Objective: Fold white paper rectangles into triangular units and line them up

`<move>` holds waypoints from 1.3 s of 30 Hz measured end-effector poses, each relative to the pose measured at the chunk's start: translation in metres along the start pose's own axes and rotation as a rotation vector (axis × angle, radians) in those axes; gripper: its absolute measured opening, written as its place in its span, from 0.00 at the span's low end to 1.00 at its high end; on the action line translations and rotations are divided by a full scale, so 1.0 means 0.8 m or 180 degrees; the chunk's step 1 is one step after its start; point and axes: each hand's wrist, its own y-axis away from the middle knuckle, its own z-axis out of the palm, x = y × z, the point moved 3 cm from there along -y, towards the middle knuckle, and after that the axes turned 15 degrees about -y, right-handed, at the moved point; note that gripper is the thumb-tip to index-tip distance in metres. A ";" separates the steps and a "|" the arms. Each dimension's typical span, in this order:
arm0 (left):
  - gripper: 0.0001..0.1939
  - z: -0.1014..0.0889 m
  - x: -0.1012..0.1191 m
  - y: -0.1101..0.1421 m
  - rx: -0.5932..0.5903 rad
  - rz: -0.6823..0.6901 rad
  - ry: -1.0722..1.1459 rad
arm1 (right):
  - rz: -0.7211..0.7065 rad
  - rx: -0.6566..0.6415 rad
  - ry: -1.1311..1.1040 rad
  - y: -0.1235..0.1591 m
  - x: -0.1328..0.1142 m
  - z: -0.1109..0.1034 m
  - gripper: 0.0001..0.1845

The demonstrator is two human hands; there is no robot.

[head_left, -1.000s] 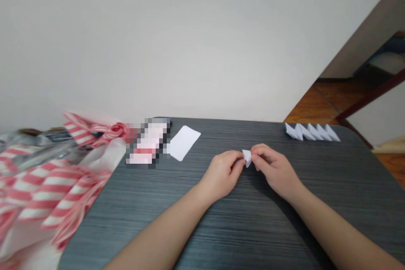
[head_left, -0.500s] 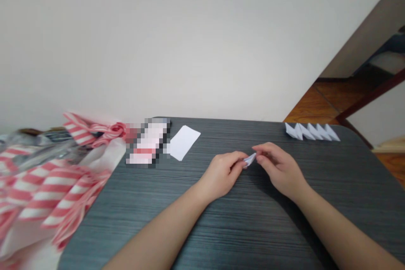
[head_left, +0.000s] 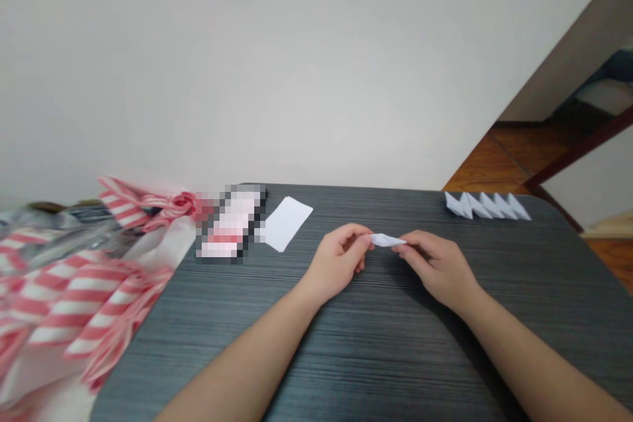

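Note:
A small folded piece of white paper (head_left: 387, 240) is stretched lengthwise between my two hands, just above the dark table. My left hand (head_left: 341, 256) pinches its left end between thumb and fingers. At the opposite end, the thumb and forefinger of my right hand (head_left: 439, 266) grip the tip. Its outline is narrow, pointed toward the right, with fold lines along the middle. Several folded white paper pieces (head_left: 488, 206) stand in a row at the table's back right. White paper sheets (head_left: 287, 224) lie flat at the back left.
A blurred-out, phone-like object (head_left: 231, 221) lies left of the sheets. The dark wood-grain table (head_left: 366, 356) meets a pale wall at the back. Beyond its left edge are red-and-white striped cloth pieces (head_left: 93, 290) in a heap. Wooden floor shows at the right.
The folded paper has turned from a short upright shape to a long, nearly level one. My left hand has shifted left and slightly up, and my right hand has closed on the paper's right tip.

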 end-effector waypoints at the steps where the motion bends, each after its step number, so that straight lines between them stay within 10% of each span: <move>1: 0.10 0.000 0.000 0.000 0.0009 -0.0008 -0.0003 | -0.0014 0.0036 -0.0003 0.001 0.000 -0.001 0.07; 31: 0.17 -0.004 0.013 0.005 0.0108 0.0558 -0.1172 | 0.0090 0.0041 -0.0112 -0.001 -0.004 0.005 0.05; 39: 0.20 0.002 -0.003 -0.001 0.0208 0.0155 -0.0756 | 0.0330 0.0120 -0.0052 -0.002 0.002 -0.001 0.05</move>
